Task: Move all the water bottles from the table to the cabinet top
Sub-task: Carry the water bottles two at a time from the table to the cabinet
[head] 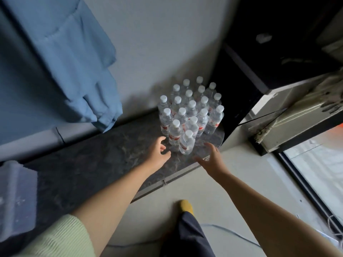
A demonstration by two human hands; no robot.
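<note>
Left hand: the left hand [158,152] reaches out with fingers loosely curled and apart, holding nothing, just beside the nearest bottles.
Right hand: the right hand [211,158] is spread, fingers relaxed, empty, over the near right edge of the dark marbled counter [104,164].
Between the hands: the front bottle [187,142] stands upright just ahead of both, touched by neither as far as can be seen.
Bottles: the cluster of water bottles [191,110] stands upright beyond the hands in tight rows, white caps, red labels; about nineteen caps show.
Hard to make out: rear bottles overlap, so the count is uncertain.
Farther left: blue cloth [74,62] hangs against the wall.
Below: a yellow sock [186,205] on the floor.
</note>
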